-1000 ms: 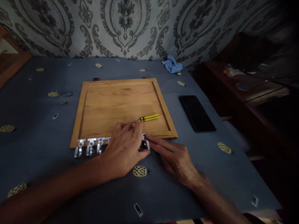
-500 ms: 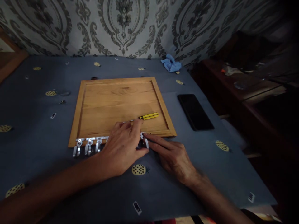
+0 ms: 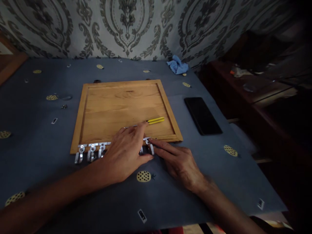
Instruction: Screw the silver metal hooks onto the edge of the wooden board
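Observation:
A metal hook rail (image 3: 97,145) with several silver hooks lies along the near edge of a wooden board (image 3: 122,104). Its middle stretch is hidden beneath my left hand (image 3: 125,154), whose bent fingers reach over the rail while the thumb extends below toward the end hook. From the right, my right hand (image 3: 180,161) has its fingertips on the rail's last hook (image 3: 151,149). A screwdriver with a yellow and black handle (image 3: 156,120) rests on the board just beyond my left fingers, its shaft pointing left.
A black phone (image 3: 203,116) lies right of the board. A crumpled blue cloth (image 3: 177,65) is at the back of the blue covered table (image 3: 102,208). Small screws (image 3: 64,106) lie left of the board. Patterned fabric (image 3: 126,29) rises behind.
My left hand has shifted very slightly left along the rail, showing a bit more of it near the right end. My right hand stays at the end hook.

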Tool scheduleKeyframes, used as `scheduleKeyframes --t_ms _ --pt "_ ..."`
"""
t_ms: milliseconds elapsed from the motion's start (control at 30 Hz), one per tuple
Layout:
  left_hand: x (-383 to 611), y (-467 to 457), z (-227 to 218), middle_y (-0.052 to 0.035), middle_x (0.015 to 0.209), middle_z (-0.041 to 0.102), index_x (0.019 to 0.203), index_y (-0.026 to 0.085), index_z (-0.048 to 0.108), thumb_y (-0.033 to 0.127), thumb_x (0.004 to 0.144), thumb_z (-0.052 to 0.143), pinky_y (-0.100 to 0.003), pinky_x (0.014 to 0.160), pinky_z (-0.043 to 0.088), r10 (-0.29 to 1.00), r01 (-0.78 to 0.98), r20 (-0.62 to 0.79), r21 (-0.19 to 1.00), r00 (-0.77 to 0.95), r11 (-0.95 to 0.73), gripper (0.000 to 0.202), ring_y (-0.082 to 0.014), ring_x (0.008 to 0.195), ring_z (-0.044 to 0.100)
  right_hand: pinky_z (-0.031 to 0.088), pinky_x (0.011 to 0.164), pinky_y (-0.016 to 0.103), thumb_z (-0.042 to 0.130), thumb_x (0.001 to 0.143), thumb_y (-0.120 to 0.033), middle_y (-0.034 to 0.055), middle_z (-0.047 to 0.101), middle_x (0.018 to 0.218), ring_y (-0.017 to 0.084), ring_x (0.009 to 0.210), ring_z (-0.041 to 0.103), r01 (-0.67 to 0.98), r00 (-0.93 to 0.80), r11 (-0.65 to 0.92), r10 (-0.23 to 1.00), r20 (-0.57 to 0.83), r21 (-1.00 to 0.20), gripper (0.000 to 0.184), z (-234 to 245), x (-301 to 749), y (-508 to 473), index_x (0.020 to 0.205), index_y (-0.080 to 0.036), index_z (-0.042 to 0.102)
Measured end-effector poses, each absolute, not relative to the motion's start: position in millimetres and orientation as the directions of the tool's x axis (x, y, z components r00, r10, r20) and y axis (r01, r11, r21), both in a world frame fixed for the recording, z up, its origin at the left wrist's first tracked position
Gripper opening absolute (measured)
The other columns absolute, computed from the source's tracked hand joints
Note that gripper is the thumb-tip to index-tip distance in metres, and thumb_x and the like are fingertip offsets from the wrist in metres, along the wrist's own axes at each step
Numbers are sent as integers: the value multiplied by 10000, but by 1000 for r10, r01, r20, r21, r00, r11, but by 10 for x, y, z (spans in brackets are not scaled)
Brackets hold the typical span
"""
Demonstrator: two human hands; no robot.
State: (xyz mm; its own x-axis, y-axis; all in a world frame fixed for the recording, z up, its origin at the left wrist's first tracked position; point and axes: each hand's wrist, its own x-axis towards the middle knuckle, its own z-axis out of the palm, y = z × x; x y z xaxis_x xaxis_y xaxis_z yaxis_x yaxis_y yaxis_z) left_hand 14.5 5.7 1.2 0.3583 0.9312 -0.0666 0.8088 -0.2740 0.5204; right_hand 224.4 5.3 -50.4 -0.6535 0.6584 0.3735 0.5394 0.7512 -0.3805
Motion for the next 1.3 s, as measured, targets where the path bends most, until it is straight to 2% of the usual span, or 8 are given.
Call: scheduleKeyframes --t_ms 133,333,467,633,867,1100,1233,1300 --pt "167 53 0 -143 1231 664 1367 134 369 272 776 804 -540 977 491 932 815 -60 508 357 -280 746 -353 1150 627 601 644 230 393 885 13 41 706 1309 137 947 769 543 -653 756 654 383 -365 463 -492 2236 53 1149 -202 707" --pt "194 49 -24 -138 1240 655 1341 155 374 235 784 789 -527 994 494 936 799 -45 537 349 -273 698 -342 1180 618 594 650 239 401 857 29 32 686 1343 144 979 761 535 -652 753 657 379 -383 507 -511 2254 48 1184 -221 697" --pt "195 49 -36 -140 1243 651 1307 161 391 216 786 779 -524 985 503 935 787 -39 553 352 -273 652 -342 1183 618 581 596 238 402 859 32 51 695 1329 145 899 771 531 -659 751 657 366 -392 492 -517 2256 48 1165 -206 705" --pt "193 53 -48 -124 1201 669 1317 163 386 232 773 797 -518 975 508 937 783 -27 558 348 -274 685 -332 1152 628 572 593 207 416 858 35 59 704 1313 137 902 770 516 -655 759 648 388 -397 458 -516 2253 58 1125 -190 712" --pt "209 64 -7 -134 1174 678 1303 120 407 251 780 794 -510 960 498 938 808 -67 531 339 -254 663 -339 1122 627 580 598 217 404 848 42 47 693 1331 128 863 773 518 -645 754 655 394 -404 500 -557 2268 56 1165 -206 701" --pt "201 80 -28 -120 1137 695 1237 133 428 269 781 782 -497 938 478 933 818 -18 486 361 -307 593 -328 1075 650 622 683 215 448 882 22 55 711 1301 141 953 768 483 -629 749 657 415 -453 457 -534 2245 62 1183 -217 696" --pt "199 84 -26 -102 1129 701 1198 160 433 281 785 776 -481 926 472 933 820 -15 483 360 -308 551 -315 1060 656 633 806 255 462 919 -5 67 751 1215 149 1033 751 471 -546 727 685 482 -500 401 -477 2251 51 1171 -218 690" --pt "198 82 -24 -96 1109 704 1183 159 438 284 780 781 -478 918 470 933 822 -21 479 360 -307 544 -314 1046 657 626 825 261 469 921 -7 74 776 1119 148 993 759 492 -490 707 707 510 -508 346 -453 2262 44 1096 -197 699"
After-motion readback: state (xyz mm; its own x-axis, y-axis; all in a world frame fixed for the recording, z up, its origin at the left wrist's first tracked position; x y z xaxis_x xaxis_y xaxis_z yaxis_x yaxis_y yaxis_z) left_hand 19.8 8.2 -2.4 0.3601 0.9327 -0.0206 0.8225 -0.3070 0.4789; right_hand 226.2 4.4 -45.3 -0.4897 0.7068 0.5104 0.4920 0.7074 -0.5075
